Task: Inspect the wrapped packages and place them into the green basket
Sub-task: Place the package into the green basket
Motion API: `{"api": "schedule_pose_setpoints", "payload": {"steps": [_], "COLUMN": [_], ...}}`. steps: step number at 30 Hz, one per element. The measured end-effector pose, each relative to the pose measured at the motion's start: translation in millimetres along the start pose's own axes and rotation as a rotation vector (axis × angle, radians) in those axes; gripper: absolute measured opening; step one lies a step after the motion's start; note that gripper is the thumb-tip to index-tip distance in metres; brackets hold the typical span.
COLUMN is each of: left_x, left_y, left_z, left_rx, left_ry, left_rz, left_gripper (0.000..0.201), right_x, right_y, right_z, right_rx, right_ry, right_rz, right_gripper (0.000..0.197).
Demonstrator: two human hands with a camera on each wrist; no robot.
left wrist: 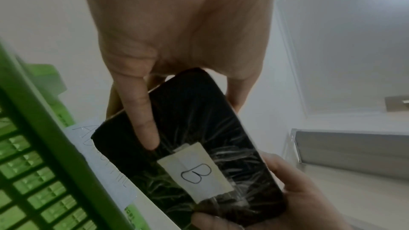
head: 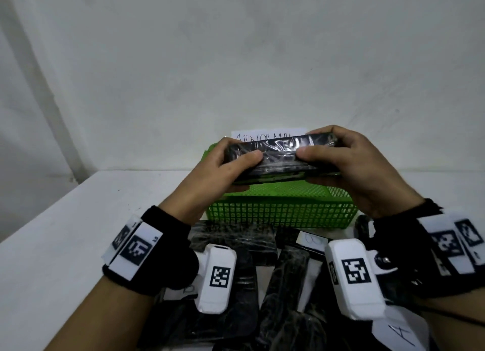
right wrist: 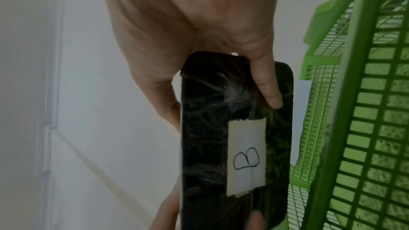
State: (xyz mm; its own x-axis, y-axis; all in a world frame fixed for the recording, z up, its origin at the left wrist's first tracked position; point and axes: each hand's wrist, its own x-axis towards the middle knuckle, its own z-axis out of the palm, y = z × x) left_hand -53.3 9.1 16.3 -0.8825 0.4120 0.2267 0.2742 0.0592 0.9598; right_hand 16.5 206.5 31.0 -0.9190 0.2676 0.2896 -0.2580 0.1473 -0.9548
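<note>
Left hand [head: 223, 167] and right hand [head: 351, 164] grip opposite ends of a black wrapped package [head: 282, 157], held above the green basket [head: 283, 211]; label [left wrist: 199, 172] reads B.

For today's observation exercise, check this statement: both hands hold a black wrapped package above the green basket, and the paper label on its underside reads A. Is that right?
Not quite. The label on the black wrapped package reads B, not A, as the left wrist view shows plainly. The rest stands: the left hand and right hand both hold it above the green basket.
</note>
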Motion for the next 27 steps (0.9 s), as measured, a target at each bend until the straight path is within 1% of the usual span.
{"api": "schedule_pose_setpoints", "payload": {"steps": [3, 7, 10, 11, 13, 15, 17, 18, 19, 21, 22, 23, 24, 26, 27], "left_x": [1.7, 3.0, 5.6, 5.6, 6.7, 8.4, 8.0, 8.3, 8.4, 8.6, 9.2, 9.8, 9.8, 8.2, 6.9], "left_y": [-2.0, -8.0, -9.8, -8.7, -7.1, -8.8, -9.9, -10.3, -10.9, -10.6, -10.5, -10.6, -10.1, -8.8, -8.5], "left_z": [-1.2, -6.3, -6.6, -6.5, -7.4, -9.2, -8.8, -8.5, -8.7, -10.5, -11.2, -11.7, -11.7, -9.4, -8.1], "left_rx": [0.003, -0.055, -0.098, -0.129, -0.217, -0.224, -0.188, -0.176, -0.172, -0.196, -0.218, -0.236, -0.238, -0.192, -0.163], "left_ry": [0.030, 0.037, 0.035, 0.032, 0.027, 0.042, 0.081, 0.101, 0.121, 0.146, 0.156, 0.168, 0.175, 0.167, 0.152], "left_rz": [0.031, 0.029, 0.042, 0.040, -0.003, -0.062, -0.097, -0.103, -0.102, -0.069, -0.039, -0.002, 0.042, 0.126, 0.149], "left_gripper": [0.030, 0.035, 0.046, 0.050, 0.061, 0.077, 0.077, 0.076, 0.076, 0.079, 0.081, 0.083, 0.085, 0.087, 0.088], "right_x": [3.6, 6.2, 5.9, 5.9, 5.4, 4.7, 5.5, 5.7, 5.4, 5.9, 6.1, 6.2, 5.9, 7.1, 6.7], "right_y": [7.2, 14.9, 14.5, 13.4, 12.3, 13.8, 17.2, 18.6, 18.5, 17.4, 15.9, 13.9, 12.3, 11.9, 11.5], "right_z": [1.1, 4.2, 0.5, -1.2, -2.9, -1.4, 1.6, 1.4, 0.8, -2.0, -2.8, -2.8, -2.4, -1.6, -1.7], "right_rx": [0.013, 0.013, -0.004, -0.019, -0.038, -0.055, -0.108, -0.115, -0.101, -0.045, -0.034, -0.028, -0.010, 0.060, 0.082], "right_ry": [0.029, -0.001, -0.002, 0.006, 0.029, 0.015, 0.000, -0.007, -0.022, -0.064, -0.057, -0.030, 0.003, 0.043, 0.035], "right_rz": [-0.002, -0.015, -0.103, -0.149, -0.226, -0.256, -0.295, -0.310, -0.313, -0.286, -0.254, -0.205, -0.145, -0.026, 0.012], "right_gripper": [0.026, 0.032, 0.043, 0.043, 0.030, 0.021, 0.017, 0.021, 0.032, 0.068, 0.083, 0.092, 0.094, 0.081, 0.073]}}
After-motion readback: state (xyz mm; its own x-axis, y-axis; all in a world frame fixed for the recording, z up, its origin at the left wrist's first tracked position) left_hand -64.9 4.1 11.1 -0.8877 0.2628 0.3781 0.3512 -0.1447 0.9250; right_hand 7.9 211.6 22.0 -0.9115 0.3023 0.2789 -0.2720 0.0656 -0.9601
